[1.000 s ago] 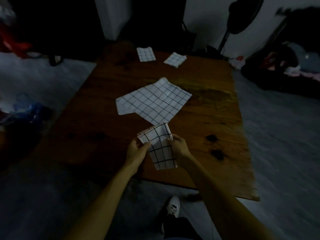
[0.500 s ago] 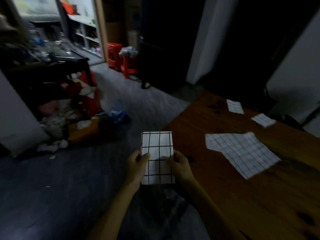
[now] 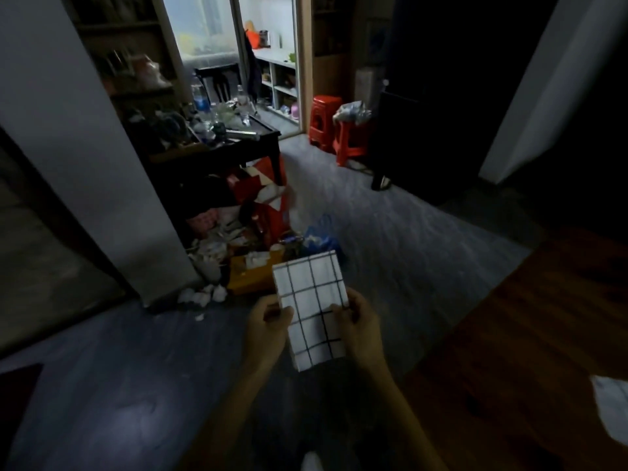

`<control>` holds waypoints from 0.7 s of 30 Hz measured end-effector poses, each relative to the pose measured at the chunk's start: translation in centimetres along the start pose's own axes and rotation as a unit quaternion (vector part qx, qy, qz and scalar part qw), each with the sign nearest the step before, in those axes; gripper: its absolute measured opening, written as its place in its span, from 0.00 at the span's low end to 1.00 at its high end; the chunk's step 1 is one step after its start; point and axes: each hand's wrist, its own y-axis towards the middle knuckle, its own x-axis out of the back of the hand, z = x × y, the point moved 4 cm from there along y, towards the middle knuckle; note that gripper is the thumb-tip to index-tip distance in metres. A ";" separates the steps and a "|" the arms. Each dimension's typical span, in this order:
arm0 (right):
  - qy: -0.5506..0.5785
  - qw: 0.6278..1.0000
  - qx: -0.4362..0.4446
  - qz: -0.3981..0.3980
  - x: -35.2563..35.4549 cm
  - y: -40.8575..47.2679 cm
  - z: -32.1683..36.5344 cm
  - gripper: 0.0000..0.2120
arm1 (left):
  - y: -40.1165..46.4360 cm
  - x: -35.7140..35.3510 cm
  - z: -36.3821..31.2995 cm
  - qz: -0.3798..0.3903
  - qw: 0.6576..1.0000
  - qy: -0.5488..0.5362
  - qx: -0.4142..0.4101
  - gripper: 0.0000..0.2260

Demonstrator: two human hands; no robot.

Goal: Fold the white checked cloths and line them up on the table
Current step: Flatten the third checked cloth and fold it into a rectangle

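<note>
holding a folded white checked cloth (image 3: 312, 312) upright above the floor (image 3: 390, 239), we pinch its left edge with our left hand (image 3: 266, 329) and its right edge with our right hand (image 3: 360, 326), left of the wooden table (image 3: 530, 334).

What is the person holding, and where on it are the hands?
A folded white checked cloth, pinched at its two long side edges: left hand on the left edge, right hand on the right.

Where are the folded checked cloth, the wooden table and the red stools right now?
folded checked cloth (image 3: 312, 307): head view, centre of its upper face, held between both hands.
wooden table (image 3: 530, 334): head view, bare top near its left edge.
red stools (image 3: 325, 104): head view, seat of the rear stool.
</note>
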 end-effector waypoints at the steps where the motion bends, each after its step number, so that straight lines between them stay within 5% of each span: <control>1: -0.007 1.000 0.001 0.001 -0.6 2.0 0.1 0.15 | 2.0 0.1 -0.6 0.002 1.000 0.015 -0.010 0.04; 12: 0.013 0.999 0.019 -0.035 -2.7 21.9 3.8 0.18 | 21.9 -5.0 -6.7 -0.003 0.996 0.005 -0.085 0.05; 21: -0.045 0.990 -0.027 -0.128 -1.8 39.1 1.9 0.14 | 41.0 -13.2 -7.2 0.094 0.993 -0.009 -0.069 0.05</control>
